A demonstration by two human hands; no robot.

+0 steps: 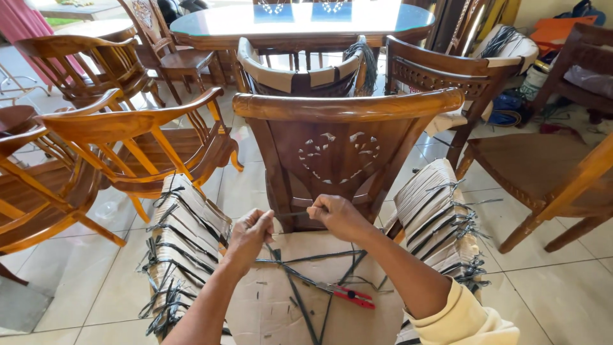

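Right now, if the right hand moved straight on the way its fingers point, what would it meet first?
The right hand points left along the thin strap, so it would likely meet the left hand first. Depth is unclear.

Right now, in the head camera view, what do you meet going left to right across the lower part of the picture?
Left cardboard-wrapped armrest → left hand → right hand → red-handled pliers → right cardboard-wrapped armrest
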